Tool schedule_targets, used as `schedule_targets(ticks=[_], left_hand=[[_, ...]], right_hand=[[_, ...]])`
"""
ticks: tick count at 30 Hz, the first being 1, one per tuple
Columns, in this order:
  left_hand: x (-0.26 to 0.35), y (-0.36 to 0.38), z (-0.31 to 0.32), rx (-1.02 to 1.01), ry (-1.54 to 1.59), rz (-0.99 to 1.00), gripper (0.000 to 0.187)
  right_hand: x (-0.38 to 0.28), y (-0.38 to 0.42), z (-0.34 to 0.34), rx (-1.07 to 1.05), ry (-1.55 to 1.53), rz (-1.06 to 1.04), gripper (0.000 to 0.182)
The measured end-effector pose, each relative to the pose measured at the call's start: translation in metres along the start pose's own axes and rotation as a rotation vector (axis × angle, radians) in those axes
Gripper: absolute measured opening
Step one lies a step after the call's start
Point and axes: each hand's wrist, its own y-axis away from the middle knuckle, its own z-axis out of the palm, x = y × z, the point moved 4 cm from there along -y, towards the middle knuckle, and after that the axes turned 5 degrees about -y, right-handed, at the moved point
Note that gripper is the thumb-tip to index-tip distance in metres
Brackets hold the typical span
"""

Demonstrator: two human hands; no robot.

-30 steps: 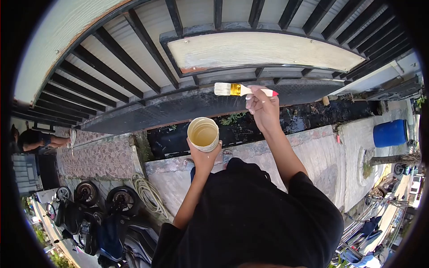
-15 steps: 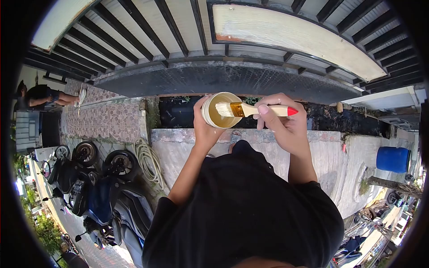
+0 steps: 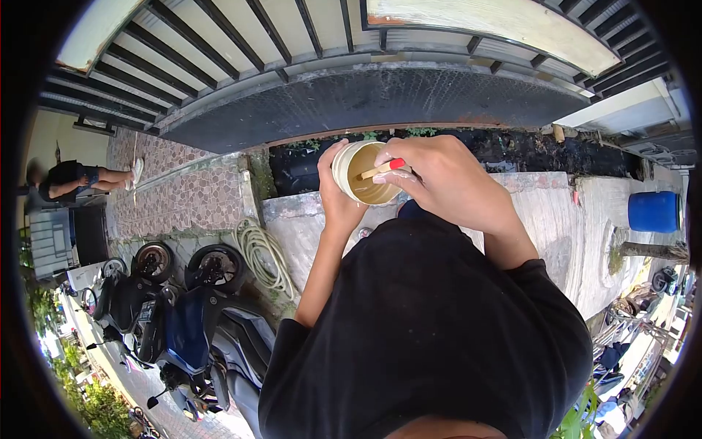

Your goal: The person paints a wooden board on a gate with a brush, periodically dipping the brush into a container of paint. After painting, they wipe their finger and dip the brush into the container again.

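Note:
My left hand (image 3: 338,196) is wrapped round a small pale paint tub (image 3: 342,174), tilted so its mouth faces me. Cream-coloured paint shows on the inner wall. My right hand (image 3: 450,179) grips a paintbrush (image 3: 379,173) by its wooden handle with a red tip. The brush points down into the tub, and its bristles are hidden inside. Pale paint smears mark the fingers of my right hand.
Ahead stands a metal gate (image 3: 351,102) with black bars and a pale panel (image 3: 497,25). A dark ditch (image 3: 292,170) runs below it. Motorcycles (image 3: 186,329) and a coiled hose (image 3: 263,256) are at left, a blue barrel (image 3: 653,212) at right. A person (image 3: 69,179) stands far left.
My right hand has moved left and turned the brush from lying across the tub's mouth to pointing down inside it. The view has shifted slightly.

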Motion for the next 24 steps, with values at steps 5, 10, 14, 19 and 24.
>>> schedule_targets(ticks=[5, 10, 14, 19, 24], left_hand=[[0.006, 0.014, -0.024, -0.026, -0.036, 0.059, 0.091], [0.003, 0.026, -0.037, -0.053, 0.001, 0.051, 0.092], [0.007, 0.028, -0.043, -0.054, -0.012, 0.082, 0.091], [0.01, 0.03, -0.046, -0.064, 0.01, 0.055, 0.088], [0.009, 0.031, -0.043, -0.076, 0.003, 0.052, 0.088]], right_hand=[[-0.018, 0.004, 0.022, -0.072, 0.1, -0.027, 0.01], [-0.029, 0.007, 0.041, -0.239, 0.232, 0.021, 0.008], [-0.037, 0.006, 0.045, -0.239, 0.221, 0.025, 0.008], [-0.045, 0.01, 0.045, -0.212, 0.237, 0.008, 0.008], [-0.046, 0.014, 0.045, -0.2, 0.247, 0.0, 0.008]])
